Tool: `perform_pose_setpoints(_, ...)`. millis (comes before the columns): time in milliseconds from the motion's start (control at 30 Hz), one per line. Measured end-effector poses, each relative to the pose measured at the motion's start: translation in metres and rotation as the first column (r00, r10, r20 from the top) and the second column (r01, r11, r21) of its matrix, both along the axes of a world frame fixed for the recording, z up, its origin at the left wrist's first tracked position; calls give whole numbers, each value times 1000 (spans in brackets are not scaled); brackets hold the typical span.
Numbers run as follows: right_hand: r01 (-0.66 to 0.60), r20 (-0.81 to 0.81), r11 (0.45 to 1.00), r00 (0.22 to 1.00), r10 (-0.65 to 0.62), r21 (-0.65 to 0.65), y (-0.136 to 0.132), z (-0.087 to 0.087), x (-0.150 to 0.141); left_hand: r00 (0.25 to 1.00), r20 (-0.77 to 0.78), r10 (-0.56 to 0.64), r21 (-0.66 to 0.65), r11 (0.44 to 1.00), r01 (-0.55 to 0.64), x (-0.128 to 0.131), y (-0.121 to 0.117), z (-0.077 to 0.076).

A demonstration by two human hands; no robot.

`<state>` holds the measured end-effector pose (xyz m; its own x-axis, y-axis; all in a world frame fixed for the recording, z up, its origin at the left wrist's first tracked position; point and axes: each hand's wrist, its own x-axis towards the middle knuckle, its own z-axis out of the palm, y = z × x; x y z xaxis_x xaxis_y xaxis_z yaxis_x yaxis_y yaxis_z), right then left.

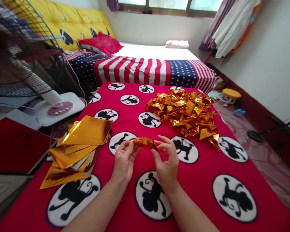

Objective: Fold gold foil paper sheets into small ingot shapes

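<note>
A folded piece of gold foil paper [145, 142] is held level between my two hands, above the red cloth. My left hand [125, 158] pinches its left end between thumb and fingers. At the right end, my right hand [166, 158] grips the tip with thumb and finger, the other fingers raised and spread. To the left lies an uneven stack of flat gold foil sheets [87, 130], some showing pale undersides. A heap of folded gold foil pieces [183, 111] spreads over the far right of the cloth.
The red cloth with monkey prints [190, 190] covers the table. A fan [58, 108] stands at the left beside a red folder-like object [14, 145]. Behind is a bed with a flag-patterned cover [135, 69]; a yellow stool [230, 93] stands right.
</note>
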<state>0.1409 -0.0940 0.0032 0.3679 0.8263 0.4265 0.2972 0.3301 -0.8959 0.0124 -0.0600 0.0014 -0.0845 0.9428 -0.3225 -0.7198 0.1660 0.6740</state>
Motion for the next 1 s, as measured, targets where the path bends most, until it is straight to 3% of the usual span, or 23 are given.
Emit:
perform_pose_setpoints(100, 41, 200, 996, 978, -56, 75, 2, 0, 4, 1000, 0, 12, 12, 1000, -12, 1, -1, 0)
perform_pose_setpoints(233, 74, 274, 997, 958, -81, 38, 4, -4, 6, 1000, -1, 19, 41, 999, -19, 1, -1, -1)
perform_pose_setpoints(433, -22, 132, 998, 991, 14, 56, 2, -3, 1, 999, 23, 43, 68, 997, -44, 2, 0, -4)
perform_pose_setpoints(667, 73, -58, 997, 996, -74, -31, 3, -1, -3, 999, 22, 47, 53, 997, -48, 5, -2, -2)
perform_pose_setpoints(1000, 81, -99, 993, 991, -90, -90, 5, -3, 3, 984, -179, 22, 66, 998, -11, 3, -1, -2)
